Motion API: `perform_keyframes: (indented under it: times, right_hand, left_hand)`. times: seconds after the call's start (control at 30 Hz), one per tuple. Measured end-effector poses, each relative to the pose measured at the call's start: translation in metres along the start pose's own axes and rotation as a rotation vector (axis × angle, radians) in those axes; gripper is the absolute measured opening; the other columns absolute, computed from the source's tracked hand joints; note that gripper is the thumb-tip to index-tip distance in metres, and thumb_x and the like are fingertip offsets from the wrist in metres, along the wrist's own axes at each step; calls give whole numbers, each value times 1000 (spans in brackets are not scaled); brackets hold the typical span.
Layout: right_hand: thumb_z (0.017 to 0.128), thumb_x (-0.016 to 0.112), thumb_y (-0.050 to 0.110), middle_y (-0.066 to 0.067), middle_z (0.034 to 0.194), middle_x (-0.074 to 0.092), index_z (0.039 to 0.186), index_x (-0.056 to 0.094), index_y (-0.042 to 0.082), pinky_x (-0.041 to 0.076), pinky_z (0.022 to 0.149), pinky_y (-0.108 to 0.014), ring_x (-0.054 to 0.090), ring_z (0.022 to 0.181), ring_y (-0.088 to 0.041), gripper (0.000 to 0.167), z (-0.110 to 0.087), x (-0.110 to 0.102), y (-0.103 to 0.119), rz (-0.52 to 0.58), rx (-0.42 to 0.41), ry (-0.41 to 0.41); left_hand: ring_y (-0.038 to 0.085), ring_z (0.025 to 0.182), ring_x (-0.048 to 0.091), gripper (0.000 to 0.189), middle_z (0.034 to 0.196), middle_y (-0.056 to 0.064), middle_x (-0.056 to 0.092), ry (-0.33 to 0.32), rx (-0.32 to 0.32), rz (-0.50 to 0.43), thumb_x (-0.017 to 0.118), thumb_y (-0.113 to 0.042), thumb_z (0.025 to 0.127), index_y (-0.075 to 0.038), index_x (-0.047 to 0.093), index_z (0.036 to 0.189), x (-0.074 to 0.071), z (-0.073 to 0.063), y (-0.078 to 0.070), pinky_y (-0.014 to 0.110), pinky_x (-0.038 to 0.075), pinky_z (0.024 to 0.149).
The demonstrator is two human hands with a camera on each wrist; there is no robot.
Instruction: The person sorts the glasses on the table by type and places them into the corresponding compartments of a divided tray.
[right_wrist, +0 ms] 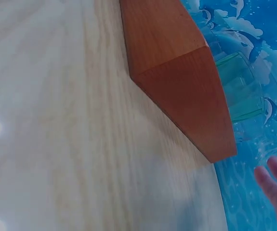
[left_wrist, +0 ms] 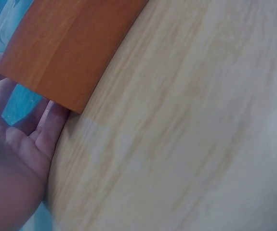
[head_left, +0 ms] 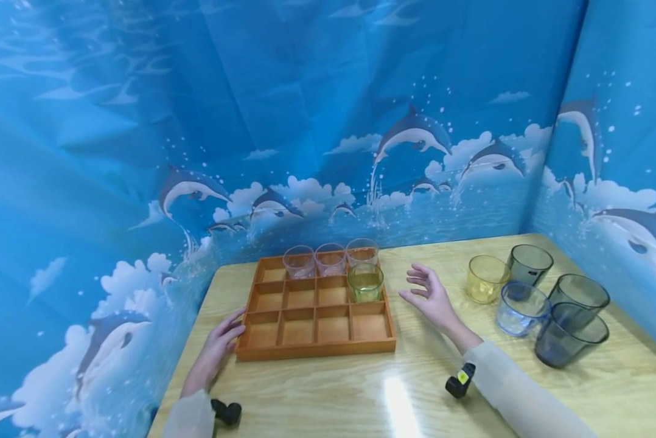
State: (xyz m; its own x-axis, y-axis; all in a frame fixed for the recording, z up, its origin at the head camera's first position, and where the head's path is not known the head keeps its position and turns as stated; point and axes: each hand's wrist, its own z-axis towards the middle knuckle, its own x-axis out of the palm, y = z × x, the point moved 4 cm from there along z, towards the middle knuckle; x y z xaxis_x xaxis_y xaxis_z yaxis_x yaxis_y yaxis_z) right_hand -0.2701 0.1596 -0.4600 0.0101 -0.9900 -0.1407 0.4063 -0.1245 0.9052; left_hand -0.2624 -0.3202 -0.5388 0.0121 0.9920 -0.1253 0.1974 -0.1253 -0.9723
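A brown wooden tray (head_left: 316, 351) divided into square compartments lies on the table. Along its left side rests my left hand (head_left: 218, 347), its fingers against the wall near the front corner; the left wrist view shows them beside the tray's end (left_wrist: 46, 53). Three pale pink glasses (head_left: 330, 263) stand in the back row. In the middle row's rightmost compartment sits a green-yellow glass (head_left: 366, 283). My right hand (head_left: 429, 298) hovers to the right of the tray, empty, with fingers spread and relaxed.
On the right of the table stand a yellow glass (head_left: 486, 280), a blue-tinted glass (head_left: 519, 313) and three dark grey glasses (head_left: 569, 340), grouped close together. A blue dolphin-print curtain (head_left: 317, 152) hangs behind the table and along its sides.
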Motion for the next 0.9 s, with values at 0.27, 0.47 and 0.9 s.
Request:
perform_keyframes:
  times: [0.27, 0.47, 0.9]
  right_hand:
    - [82, 67, -2, -28, 121, 47, 131, 35, -11, 47, 83, -22, 50, 108, -40, 59, -16, -17, -24, -8, -1, -77]
    - [84, 66, 3, -26, 121, 49, 132, 36, -8, 45, 81, -15, 50, 108, -38, 58, -27, -27, -27, -54, 52, -125]
    - [85, 67, 10, -26, 141, 30, 144, 14, -3, 39, 97, -32, 35, 125, -40, 80, -43, -46, -30, -71, 217, -318]
  left_hand:
    - [27, 128, 32, 58, 145, 9, 32, 21, -27, -11, 60, -31, 90, -19, 38, 143, 0, 1, 1, 52, 25, 104]
    - [27, 127, 33, 59, 145, 8, 32, 20, -22, -13, 61, -31, 89, -18, 39, 142, -1, 2, 4, 52, 25, 104]
    - [19, 119, 39, 57, 142, 9, 35, 24, -1, -34, 59, -26, 91, -16, 38, 143, -1, 2, 3, 49, 26, 103]
